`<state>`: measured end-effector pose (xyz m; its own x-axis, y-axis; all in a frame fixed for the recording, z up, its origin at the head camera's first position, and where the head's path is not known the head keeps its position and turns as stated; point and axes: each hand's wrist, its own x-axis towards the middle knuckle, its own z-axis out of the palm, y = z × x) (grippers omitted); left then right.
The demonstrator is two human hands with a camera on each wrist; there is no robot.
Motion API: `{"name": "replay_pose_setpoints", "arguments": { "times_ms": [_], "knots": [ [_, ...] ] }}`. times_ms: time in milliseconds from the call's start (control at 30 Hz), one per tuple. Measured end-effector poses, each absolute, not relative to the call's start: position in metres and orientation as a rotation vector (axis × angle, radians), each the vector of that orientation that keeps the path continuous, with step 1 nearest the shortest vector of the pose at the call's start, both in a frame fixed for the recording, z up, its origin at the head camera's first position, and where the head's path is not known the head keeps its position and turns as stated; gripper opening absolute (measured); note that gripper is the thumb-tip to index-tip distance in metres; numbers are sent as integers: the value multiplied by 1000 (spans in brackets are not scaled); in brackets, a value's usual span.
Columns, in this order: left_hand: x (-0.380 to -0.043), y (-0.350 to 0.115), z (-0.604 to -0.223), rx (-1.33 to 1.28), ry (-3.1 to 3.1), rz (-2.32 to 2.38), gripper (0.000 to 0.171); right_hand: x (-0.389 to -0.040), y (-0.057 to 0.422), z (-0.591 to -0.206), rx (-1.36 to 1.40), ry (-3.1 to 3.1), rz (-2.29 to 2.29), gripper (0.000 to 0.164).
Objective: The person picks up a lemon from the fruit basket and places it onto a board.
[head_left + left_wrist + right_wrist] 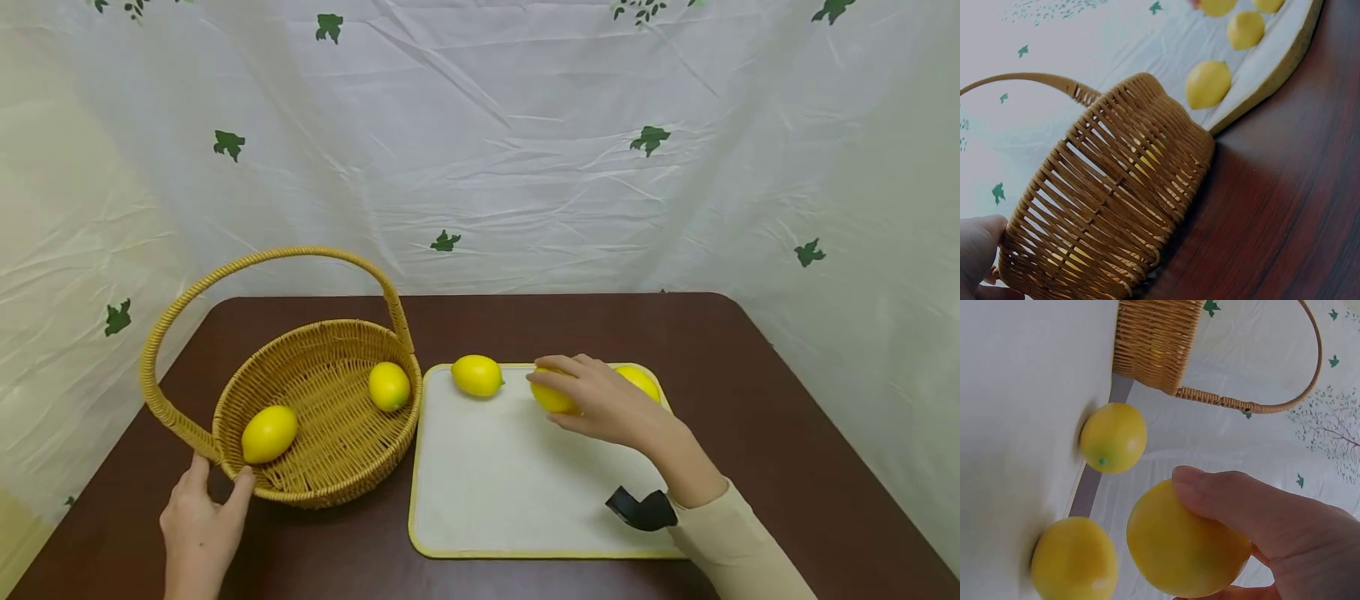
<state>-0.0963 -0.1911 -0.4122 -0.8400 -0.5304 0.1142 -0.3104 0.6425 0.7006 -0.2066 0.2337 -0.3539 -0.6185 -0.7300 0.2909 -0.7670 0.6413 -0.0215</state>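
Note:
A yellow lemon [1185, 540] is in my right hand [611, 408], with the thumb across it in the right wrist view; it is above the white board [510, 475]. One lemon [477, 376] rests at the board's far left, and another [637, 381] is partly behind my hand. Beside the held fruit, the right wrist view has a further lemon [1075, 559] on the board. My left hand [201, 521] grips the rim of the wicker basket [337, 492] near its handle base. Inside the basket lie two lemons, one left [270, 434] and one right [389, 387].
The basket's tall arched handle [300, 252] rises over its opening. Basket and yellow-edged board stand side by side on a dark brown table [720, 358]. A white curtain [510, 167] with green leaf prints hangs behind. A black strap piece [642, 509] sticks out from the right sleeve.

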Motion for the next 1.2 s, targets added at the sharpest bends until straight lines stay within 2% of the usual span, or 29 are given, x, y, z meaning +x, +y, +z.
{"name": "replay_pose_setpoints", "arguments": {
  "times_ms": [500, 1200],
  "knots": [
    [-97, -196, -409, 738, -2573, -1001, 53, -176, 290, -383, 1087, -2629, 117, 46],
    [-98, -194, -410, 716, -2593, -1008, 54, -158, 310, -398, 1024, -2663, 95, 47]
  ]
}}
